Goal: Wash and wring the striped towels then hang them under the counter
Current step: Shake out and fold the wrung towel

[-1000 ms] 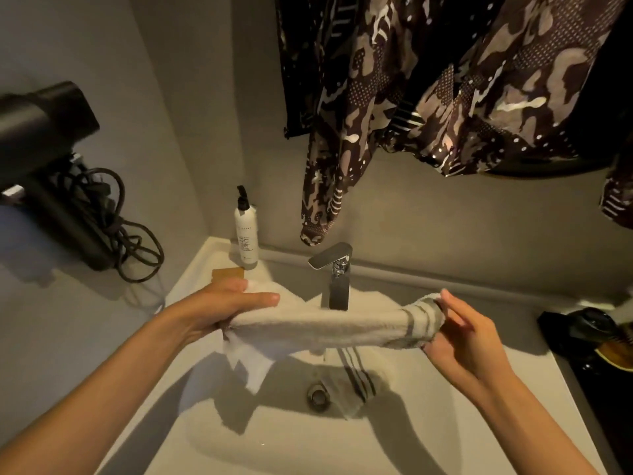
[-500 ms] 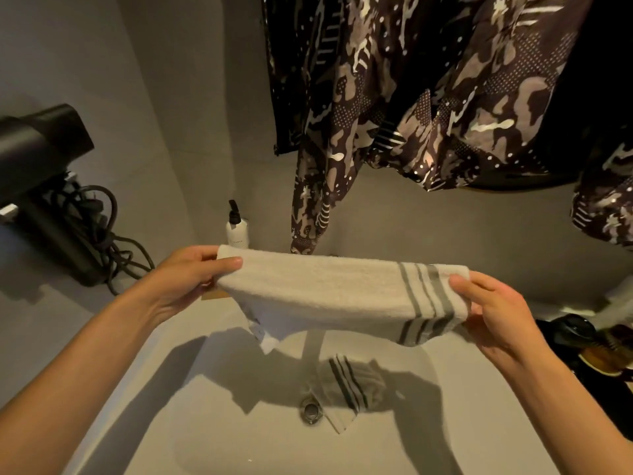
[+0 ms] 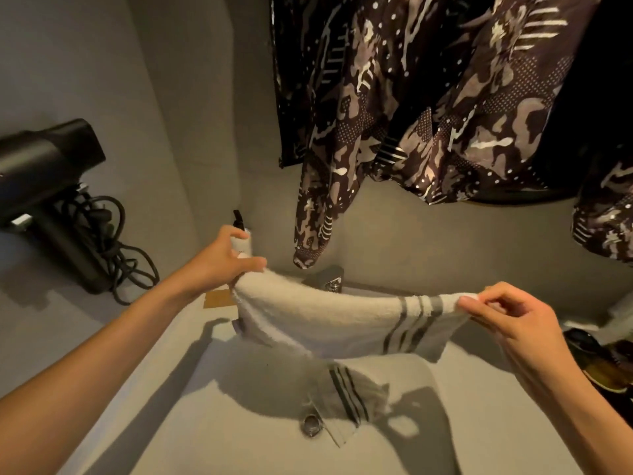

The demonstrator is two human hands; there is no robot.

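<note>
The left hand point(image 3: 219, 262) pinches one end of the striped towel point(image 3: 329, 320). The right hand point(image 3: 510, 320) pinches the other end, by the gray stripes. The towel hangs stretched out above the sink point(image 3: 205, 423), in front of the tap point(image 3: 325, 279). Another striped towel point(image 3: 349, 402) lies in the sink by the drain point(image 3: 310, 423). To do this well, keep both ends held tight and level so it stays flat for hanging.
</note>
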